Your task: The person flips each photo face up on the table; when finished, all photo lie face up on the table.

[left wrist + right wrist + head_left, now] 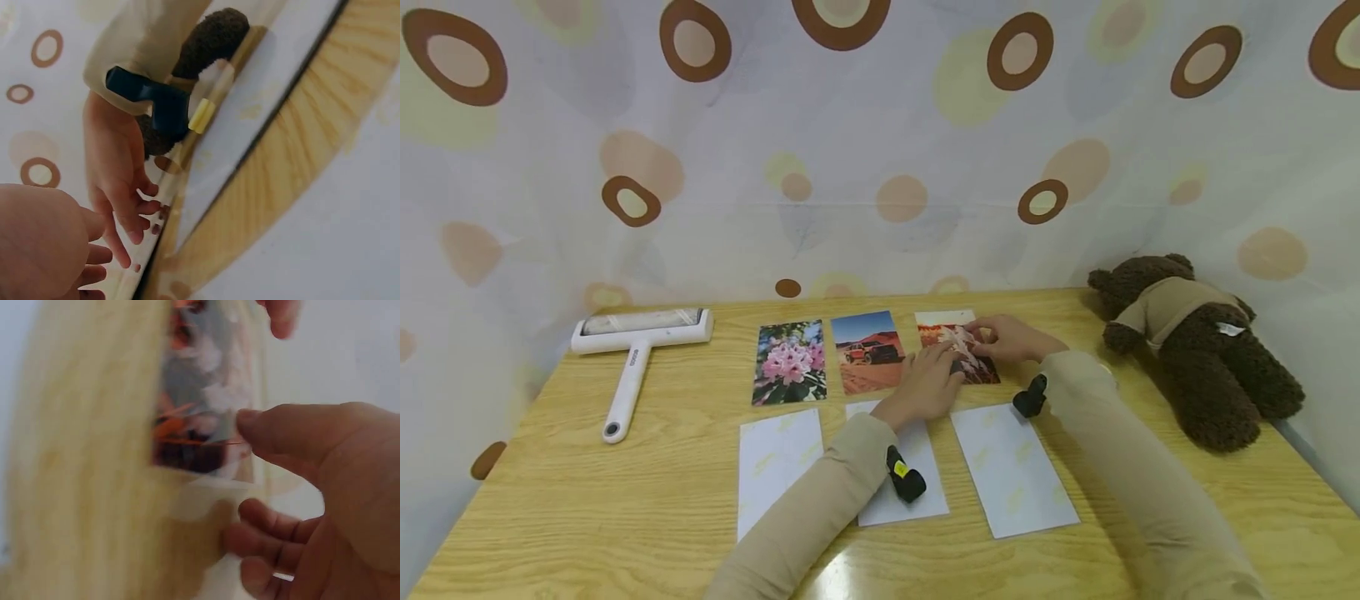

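Observation:
Both hands are at the rightmost photo card (983,372), a reddish landscape with pale plants, lying on the wooden table. My left hand (925,385) reaches over its left side with fingers extended. At its right edge is my right hand (1017,338), fingers loosely bent over the print. The right wrist view shows the card (203,394) beside the right hand (356,469), with thumb and fingers spread apart. In the left wrist view, the left hand (40,244) partly overlaps the right hand (115,156). A flower photo (790,364) and a red truck photo (868,353) lie left of it.
Three white sheets with faint yellow marks, left (775,454), middle (917,467) and right (1015,475), lie in a nearer row. My left forearm crosses two. A white lint roller (628,387) is at far left, a brown teddy bear (1213,358) at right. A spotted curtain (865,150) hangs behind.

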Demonstrator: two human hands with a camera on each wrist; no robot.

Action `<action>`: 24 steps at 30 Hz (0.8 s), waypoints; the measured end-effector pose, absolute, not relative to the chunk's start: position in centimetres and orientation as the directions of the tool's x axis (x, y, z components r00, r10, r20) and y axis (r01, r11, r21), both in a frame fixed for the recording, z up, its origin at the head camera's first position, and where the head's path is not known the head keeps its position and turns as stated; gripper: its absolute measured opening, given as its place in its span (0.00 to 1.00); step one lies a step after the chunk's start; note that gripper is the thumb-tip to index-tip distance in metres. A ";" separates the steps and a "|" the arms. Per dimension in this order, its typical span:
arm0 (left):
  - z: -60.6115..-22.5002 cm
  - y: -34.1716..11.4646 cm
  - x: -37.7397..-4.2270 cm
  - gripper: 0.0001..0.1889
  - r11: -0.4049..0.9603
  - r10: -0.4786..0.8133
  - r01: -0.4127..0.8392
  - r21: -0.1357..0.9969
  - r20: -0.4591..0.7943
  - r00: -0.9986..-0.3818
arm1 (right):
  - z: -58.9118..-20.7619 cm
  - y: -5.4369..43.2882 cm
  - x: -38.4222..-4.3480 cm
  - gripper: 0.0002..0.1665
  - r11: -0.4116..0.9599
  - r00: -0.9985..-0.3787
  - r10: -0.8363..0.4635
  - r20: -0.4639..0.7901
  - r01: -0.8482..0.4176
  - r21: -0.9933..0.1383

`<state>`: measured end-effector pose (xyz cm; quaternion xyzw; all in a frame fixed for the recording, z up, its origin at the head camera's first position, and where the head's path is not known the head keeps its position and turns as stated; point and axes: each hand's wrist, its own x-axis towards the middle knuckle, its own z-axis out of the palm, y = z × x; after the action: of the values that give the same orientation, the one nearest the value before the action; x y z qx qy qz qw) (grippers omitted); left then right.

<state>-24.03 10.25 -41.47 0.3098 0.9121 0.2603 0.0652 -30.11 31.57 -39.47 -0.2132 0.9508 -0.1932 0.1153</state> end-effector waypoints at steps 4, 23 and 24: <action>-40.6 8.9 -23.6 0.24 0.674 0.607 0.521 0.523 0.009 -0.795 | -38.9 31.2 -29.9 0.26 0.820 -0.887 -0.438 -0.147 -0.328 -0.468; -40.2 -2.4 -19.2 0.27 0.694 0.492 0.467 0.548 0.112 -0.863 | -39.5 20.7 -26.0 0.12 0.625 -0.745 -0.651 0.146 -0.635 -0.454; -40.4 -3.1 -18.8 0.27 0.694 0.490 0.476 0.540 0.129 -0.862 | -39.6 20.1 -25.8 0.12 0.615 -0.732 -0.666 0.140 -0.646 -0.453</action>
<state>-18.84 -3.09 -40.39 0.2625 0.9203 0.2897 0.0124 -25.79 20.07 -39.60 -0.3652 0.8982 -0.2437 0.0213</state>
